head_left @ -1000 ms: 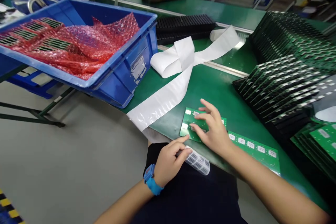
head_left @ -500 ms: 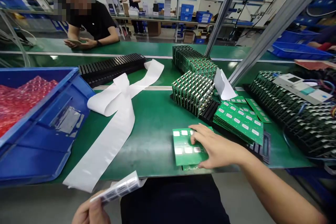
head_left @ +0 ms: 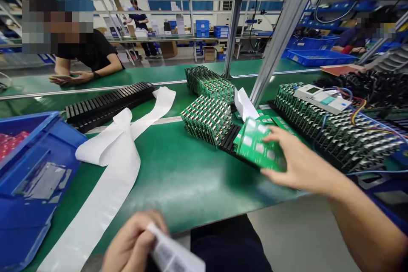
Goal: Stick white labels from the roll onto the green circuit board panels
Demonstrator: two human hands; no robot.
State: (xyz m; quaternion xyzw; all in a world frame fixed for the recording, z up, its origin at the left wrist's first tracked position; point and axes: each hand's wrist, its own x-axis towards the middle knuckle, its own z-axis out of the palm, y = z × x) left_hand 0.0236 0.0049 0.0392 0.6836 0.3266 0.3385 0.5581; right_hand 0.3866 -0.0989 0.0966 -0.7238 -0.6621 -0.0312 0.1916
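My right hand (head_left: 296, 161) grips a green circuit board (head_left: 256, 146) by its edges, thumb below and fingers above; white labels show on its face. It hovers over the pile of labelled boards at the front end of the black rack (head_left: 231, 136). Low in the view, my left hand (head_left: 137, 242) pinches a strip of labels (head_left: 175, 255), slightly blurred. A long white backing strip (head_left: 117, 182) lies looped on the green bench (head_left: 178, 182) beyond that hand. Upright boards (head_left: 207, 119) fill the rack behind the held board.
A blue bin (head_left: 41, 191) with red bubble wrap stands at left, near an unfilled black rack (head_left: 110, 104). At right, another rack of boards (head_left: 331, 127) carries a grey device (head_left: 321, 97) with wires. A metal post (head_left: 277, 46) rises behind. A person (head_left: 92, 57) sits across the bench.
My right hand has lifted the board off the bench edge and carried it right, to the pile. My left hand has moved right with the label strip. The view has shifted right.
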